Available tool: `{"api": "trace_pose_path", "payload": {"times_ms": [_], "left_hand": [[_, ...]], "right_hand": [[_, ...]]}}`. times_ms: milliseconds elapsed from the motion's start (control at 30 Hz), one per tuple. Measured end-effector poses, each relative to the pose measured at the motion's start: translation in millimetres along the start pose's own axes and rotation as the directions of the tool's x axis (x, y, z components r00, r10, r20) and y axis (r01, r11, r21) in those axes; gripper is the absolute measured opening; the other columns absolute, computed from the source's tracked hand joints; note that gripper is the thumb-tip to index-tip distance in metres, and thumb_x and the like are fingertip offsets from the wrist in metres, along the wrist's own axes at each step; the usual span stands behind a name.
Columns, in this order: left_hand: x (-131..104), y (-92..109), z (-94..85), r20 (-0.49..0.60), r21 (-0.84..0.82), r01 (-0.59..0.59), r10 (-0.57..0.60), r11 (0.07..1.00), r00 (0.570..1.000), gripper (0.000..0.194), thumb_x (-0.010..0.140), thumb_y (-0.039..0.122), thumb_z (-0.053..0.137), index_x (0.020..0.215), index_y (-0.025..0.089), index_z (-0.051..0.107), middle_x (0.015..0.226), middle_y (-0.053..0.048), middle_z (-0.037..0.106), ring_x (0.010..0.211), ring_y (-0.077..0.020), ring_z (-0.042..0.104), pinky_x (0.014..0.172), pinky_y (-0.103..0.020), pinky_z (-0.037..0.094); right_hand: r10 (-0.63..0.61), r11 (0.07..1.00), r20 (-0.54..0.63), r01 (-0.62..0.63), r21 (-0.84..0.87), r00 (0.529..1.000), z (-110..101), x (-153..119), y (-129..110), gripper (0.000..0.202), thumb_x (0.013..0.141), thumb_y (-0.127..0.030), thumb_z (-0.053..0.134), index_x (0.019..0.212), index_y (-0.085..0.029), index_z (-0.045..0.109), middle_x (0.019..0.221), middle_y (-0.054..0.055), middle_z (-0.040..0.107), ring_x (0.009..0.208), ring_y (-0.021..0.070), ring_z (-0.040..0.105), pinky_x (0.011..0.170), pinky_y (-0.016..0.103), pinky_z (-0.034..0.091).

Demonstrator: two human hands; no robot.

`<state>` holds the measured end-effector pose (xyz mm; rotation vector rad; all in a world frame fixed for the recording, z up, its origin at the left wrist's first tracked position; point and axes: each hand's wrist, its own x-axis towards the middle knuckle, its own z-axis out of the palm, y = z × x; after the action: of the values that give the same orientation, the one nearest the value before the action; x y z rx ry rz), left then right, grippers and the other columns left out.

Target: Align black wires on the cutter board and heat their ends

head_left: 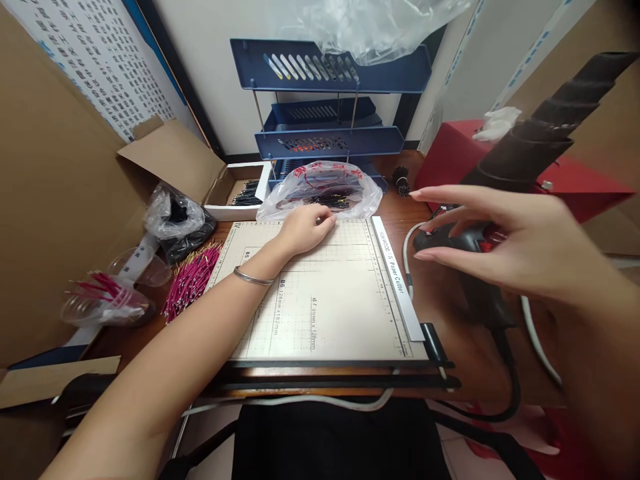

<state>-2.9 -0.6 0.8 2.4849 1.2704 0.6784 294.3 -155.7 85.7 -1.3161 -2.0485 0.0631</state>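
Observation:
My left hand [307, 228] rests at the far edge of a cream paper cutter board [340, 300], its fingers curled in. Whatever those fingers hold, if anything, is hidden. Just beyond them lies a clear plastic bag [370, 193] with red print and dark thin pieces [330, 200] inside. My right hand [520, 233] hovers at the right, thumb and fingers spread apart with nothing between them. Below and behind it is a black corded tool [475, 287], partly covered by the hand. A bundle of small black pieces [401, 180] lies beyond its fingertips.
Magenta wire leads [193, 280] lie left of the board, beside a plastic cup [110, 303] of similar leads. An open carton [170, 157] and blue tiered rack [330, 143] stand behind. At right are a red box [450, 150], ridged black tube [545, 133] and white cable [540, 347].

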Motion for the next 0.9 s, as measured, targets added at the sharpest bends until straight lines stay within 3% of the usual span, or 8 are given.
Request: {"api": "trace_pose_path", "payload": {"times_ms": [167, 267, 367, 467, 567, 667, 767, 900], "left_hand": [[1.8, -1.5, 1.0, -0.004, -0.006, -0.015, 0.015, 1.000, 1.000, 0.030, 0.104, 0.038, 0.057, 0.098, 0.020, 0.081, 0.106, -0.009, 0.085, 0.089, -0.0232, 0.070, 0.085, -0.038, 0.051], [1.3, -0.4, 0.4, -0.015, -0.003, -0.007, 0.007, 1.000, 1.000, 0.030, 0.104, 0.037, 0.057, 0.095, 0.021, 0.080, 0.105, -0.009, 0.085, 0.090, -0.0237, 0.071, 0.084, -0.038, 0.051], [-0.1, 0.0, 0.8, 0.001, -0.017, 0.002, -0.002, 1.000, 1.000, 0.031, 0.105, 0.038, 0.057, 0.095, 0.021, 0.080, 0.104, -0.009, 0.084, 0.090, -0.0242, 0.071, 0.084, -0.038, 0.051], [-0.6, -1.2, 2.9, -0.007, -0.041, -0.009, 0.009, 0.999, 1.000, 0.031, 0.106, 0.038, 0.056, 0.097, 0.021, 0.081, 0.104, -0.008, 0.084, 0.089, -0.0231, 0.070, 0.083, -0.037, 0.051], [-0.2, -1.7, 3.9, -0.010, -0.032, -0.010, 0.010, 0.999, 1.000, 0.031, 0.105, 0.037, 0.057, 0.097, 0.020, 0.081, 0.104, -0.008, 0.084, 0.088, -0.0227, 0.070, 0.083, -0.037, 0.050], [-0.4, 0.0, 2.2, 0.000, -0.019, -0.005, 0.005, 1.000, 1.000, 0.033, 0.105, 0.038, 0.056, 0.098, 0.019, 0.082, 0.104, -0.009, 0.085, 0.088, -0.0235, 0.070, 0.082, -0.037, 0.050], [-1.0, 1.5, -0.4, -0.003, -0.024, -0.018, 0.018, 1.000, 1.000, 0.032, 0.105, 0.037, 0.056, 0.099, 0.019, 0.082, 0.105, -0.010, 0.085, 0.090, -0.0241, 0.070, 0.083, -0.038, 0.050], [-0.6, 0.7, -1.3, 0.000, -0.026, -0.022, 0.022, 0.999, 1.000, 0.030, 0.104, 0.036, 0.057, 0.098, 0.019, 0.081, 0.106, -0.010, 0.085, 0.091, -0.0241, 0.071, 0.084, -0.038, 0.051]], "right_hand": [[0.086, 0.996, 0.136, -0.083, -0.028, 0.987, 41.8, -4.3, 42.4, 0.072, 0.091, -0.048, 0.088, 0.156, -0.027, 0.068, 0.121, 0.007, 0.084, 0.095, 0.0295, 0.083, 0.096, 0.046, 0.069], [0.109, 0.992, 0.192, -0.094, -0.086, 0.975, 56.9, -4.4, 50.6, 0.067, 0.093, -0.037, 0.082, 0.157, -0.024, 0.066, 0.126, 0.009, 0.084, 0.096, 0.0298, 0.083, 0.102, 0.050, 0.068], [0.129, 0.984, 0.175, -0.105, -0.142, 0.976, 65.4, 2.3, 43.0, 0.061, 0.095, -0.028, 0.074, 0.155, -0.022, 0.067, 0.132, 0.011, 0.082, 0.098, 0.0306, 0.083, 0.103, 0.051, 0.068], [0.124, 0.984, 0.154, -0.102, -0.144, 0.980, 76.4, 13.9, 31.3, 0.058, 0.096, -0.029, 0.075, 0.153, -0.023, 0.068, 0.137, 0.011, 0.080, 0.106, 0.0329, 0.082, 0.101, 0.053, 0.068], [0.164, 0.985, 0.132, -0.155, -0.079, 0.977, 94.4, 27.3, 21.0, 0.053, 0.098, -0.035, 0.076, 0.149, -0.023, 0.069, 0.138, 0.011, 0.079, 0.115, 0.0340, 0.080, 0.107, 0.055, 0.066], [0.191, 0.981, 0.070, -0.193, 0.034, 0.979, 105.1, 37.2, 6.1, 0.047, 0.098, -0.031, 0.076, 0.144, -0.020, 0.072, 0.144, 0.012, 0.076, 0.132, 0.0360, 0.075, 0.117, 0.058, 0.062], [0.197, 0.965, 0.048, -0.202, 0.165, 0.979, 87.3, 40.2, -19.6, 0.052, 0.099, -0.037, 0.077, 0.148, -0.022, 0.069, 0.144, 0.011, 0.075, 0.131, 0.0355, 0.076, 0.113, 0.057, 0.066], [0.054, 0.939, -0.040, -0.037, 0.343, 0.998, 25.2, 35.0, -56.2, 0.057, 0.103, -0.065, 0.073, 0.153, -0.039, 0.065, 0.146, 0.003, 0.073, 0.134, 0.0317, 0.074, 0.113, 0.053, 0.065]]}}
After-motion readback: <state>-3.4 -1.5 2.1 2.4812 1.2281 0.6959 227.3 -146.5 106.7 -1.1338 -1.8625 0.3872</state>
